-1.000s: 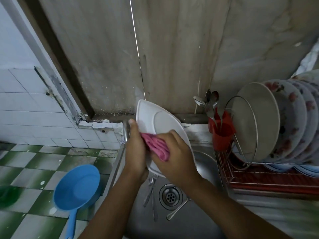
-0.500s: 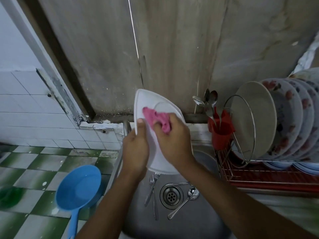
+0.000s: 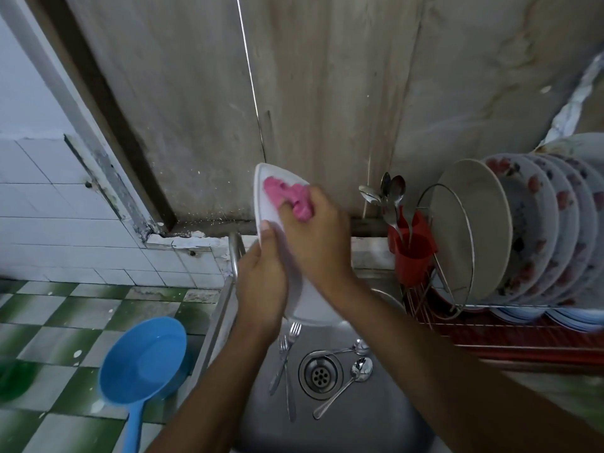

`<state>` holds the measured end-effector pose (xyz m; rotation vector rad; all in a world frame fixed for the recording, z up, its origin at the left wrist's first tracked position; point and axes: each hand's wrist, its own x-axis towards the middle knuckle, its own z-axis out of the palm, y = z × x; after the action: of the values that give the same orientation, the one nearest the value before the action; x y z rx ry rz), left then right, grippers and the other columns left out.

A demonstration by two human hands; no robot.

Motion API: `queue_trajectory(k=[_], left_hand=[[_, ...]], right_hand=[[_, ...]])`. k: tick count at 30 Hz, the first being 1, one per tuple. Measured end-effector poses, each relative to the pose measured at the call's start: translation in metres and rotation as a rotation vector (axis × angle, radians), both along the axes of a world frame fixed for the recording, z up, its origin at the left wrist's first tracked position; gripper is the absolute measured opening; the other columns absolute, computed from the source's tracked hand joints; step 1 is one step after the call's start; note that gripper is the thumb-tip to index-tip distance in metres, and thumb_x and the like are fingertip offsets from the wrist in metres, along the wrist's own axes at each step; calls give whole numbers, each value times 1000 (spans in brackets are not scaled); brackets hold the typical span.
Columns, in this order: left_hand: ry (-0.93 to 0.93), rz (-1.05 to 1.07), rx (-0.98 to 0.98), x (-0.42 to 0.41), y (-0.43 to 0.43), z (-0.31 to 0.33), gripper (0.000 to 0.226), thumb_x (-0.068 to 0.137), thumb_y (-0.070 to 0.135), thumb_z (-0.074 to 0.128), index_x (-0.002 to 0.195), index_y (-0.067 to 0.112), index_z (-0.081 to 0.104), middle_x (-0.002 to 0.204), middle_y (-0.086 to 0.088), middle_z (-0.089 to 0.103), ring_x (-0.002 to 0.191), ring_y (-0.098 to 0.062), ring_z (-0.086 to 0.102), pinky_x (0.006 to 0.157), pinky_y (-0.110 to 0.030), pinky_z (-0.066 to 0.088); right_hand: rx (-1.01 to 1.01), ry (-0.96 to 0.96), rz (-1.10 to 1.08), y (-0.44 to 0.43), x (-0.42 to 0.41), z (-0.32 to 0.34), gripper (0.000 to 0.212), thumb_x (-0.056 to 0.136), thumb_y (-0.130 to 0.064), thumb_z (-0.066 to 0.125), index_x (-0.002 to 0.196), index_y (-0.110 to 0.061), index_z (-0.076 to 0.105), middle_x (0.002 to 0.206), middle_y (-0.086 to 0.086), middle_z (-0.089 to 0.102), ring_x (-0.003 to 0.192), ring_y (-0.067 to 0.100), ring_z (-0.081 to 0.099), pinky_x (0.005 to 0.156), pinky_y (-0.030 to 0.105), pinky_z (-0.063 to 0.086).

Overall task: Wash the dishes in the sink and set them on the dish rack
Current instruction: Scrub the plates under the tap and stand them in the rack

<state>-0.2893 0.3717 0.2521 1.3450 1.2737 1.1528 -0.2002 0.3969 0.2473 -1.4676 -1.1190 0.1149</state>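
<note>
A white plate [image 3: 266, 209] is held on edge above the steel sink [image 3: 366, 420]. My left hand [image 3: 261, 282] grips its left rim, thumb on the face. My right hand [image 3: 315, 237] holds a pink cloth [image 3: 289, 196] pressed against the plate's upper face. Two forks [image 3: 286, 354] and two spoons [image 3: 354, 376] lie in the sink around the drain [image 3: 320, 374]. The dish rack [image 3: 490, 325] stands to the right, filled with several upright plates [image 3: 523, 230].
A red cutlery holder [image 3: 413, 253] with spoons hangs on the rack's left end. A blue plastic dipper [image 3: 142, 361] lies on the green-and-white tiled floor [image 3: 65, 322] left of the sink. A stained wall [image 3: 327, 93] rises right behind the sink.
My right hand has moved the pink cloth from the plate's middle up to its top. The plate has been lifted a little and turned more edge-on. Cutlery near the drain is now uncovered.
</note>
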Motion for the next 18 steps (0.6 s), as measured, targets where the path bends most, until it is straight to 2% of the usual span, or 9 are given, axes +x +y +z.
queue_trajectory(k=[2, 4, 6, 8, 10, 13, 15, 17, 18], left_hand=[[-82, 57, -15, 2, 11, 2, 57, 107, 56, 32, 84, 23, 72, 81, 2, 74, 92, -19, 73, 88, -37, 58], [-186, 144, -54, 2, 19, 4, 56, 105, 58, 37, 82, 21, 72, 88, -4, 75, 89, -23, 73, 90, -43, 58], [-222, 194, -76, 2, 21, 4, 50, 105, 55, 41, 83, 20, 68, 89, -2, 73, 88, -21, 71, 87, -40, 58], [-198, 205, -56, 6, 20, 2, 50, 103, 57, 42, 95, 17, 70, 94, -4, 73, 92, -24, 70, 85, -39, 57], [-200, 222, -34, 11, 17, 2, 52, 102, 59, 43, 102, 15, 70, 96, -4, 73, 93, -24, 71, 83, -38, 57], [-208, 217, -33, 14, 16, 2, 48, 102, 59, 43, 89, 21, 69, 87, 1, 74, 84, -17, 71, 74, -32, 56], [-161, 171, -18, 10, 12, -2, 53, 100, 64, 42, 87, 21, 70, 90, 1, 75, 87, -16, 72, 75, -30, 56], [-95, 115, -5, 3, 6, -8, 60, 97, 70, 41, 94, 19, 72, 103, -4, 74, 98, -21, 70, 83, -35, 55], [-74, 85, -12, 1, 3, -10, 57, 98, 67, 40, 94, 19, 72, 99, -3, 74, 95, -20, 69, 80, -33, 53]], right_hand=[[44, -140, 24, -26, -12, -17, 21, 86, -38, 65, 93, -17, 65, 87, -2, 60, 71, 16, 55, 61, 20, 43], [78, -204, 43, -40, -4, -45, 27, 84, -35, 62, 98, -13, 68, 90, 2, 58, 72, 19, 57, 61, 28, 46], [56, -101, 16, -42, 12, -62, 25, 83, -36, 60, 93, -14, 66, 87, 2, 58, 72, 17, 56, 62, 31, 46], [-78, 79, -73, -31, 28, -63, 28, 83, -49, 55, 87, -22, 61, 85, -1, 60, 75, 15, 56, 64, 29, 39], [-181, 102, -107, -25, 33, -57, 24, 87, -47, 60, 91, -23, 61, 88, -1, 63, 79, 16, 58, 64, 27, 38], [-90, 66, -42, -33, 28, -53, 21, 88, -42, 62, 92, -22, 64, 86, -4, 62, 75, 5, 57, 62, 12, 40], [-103, 101, -43, -36, 38, -62, 22, 91, -43, 62, 87, -22, 60, 81, -4, 62, 70, 3, 56, 60, 15, 41], [-240, 164, -92, -27, 58, -67, 23, 97, -40, 61, 85, -21, 58, 79, -3, 62, 67, 5, 55, 57, 24, 37], [-280, 186, -126, -20, 67, -64, 22, 99, -37, 60, 85, -20, 57, 81, -3, 62, 68, 6, 56, 59, 25, 35]])
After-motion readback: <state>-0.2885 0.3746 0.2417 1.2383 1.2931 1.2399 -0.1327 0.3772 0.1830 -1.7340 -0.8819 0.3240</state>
